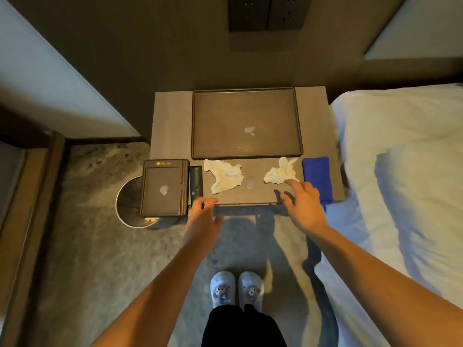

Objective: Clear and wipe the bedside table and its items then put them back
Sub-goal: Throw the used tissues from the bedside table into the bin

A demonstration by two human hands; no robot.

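Note:
The bedside table (172, 126) carries a large dark tray (246, 96) at the back. Two crumpled white tissues lie in front of it, one at the left (224, 177) and one at the right (280, 172). A folded blue cloth (317, 179) rests at the table's right edge. A dark square box (164, 189) and a black remote (196, 180) sit at the front left corner. My left hand (203, 212) hovers at the front edge, fingers apart, holding nothing. My right hand (302, 204) is spread open just below the right tissue, its fingertips close to it.
A round waste bin (129, 201) stands on the carpet under the box's left side. A bed with white sheets (400, 171) borders the table on the right. Wall sockets (268, 13) sit above the table. My slippered feet (236, 289) stand on the carpet.

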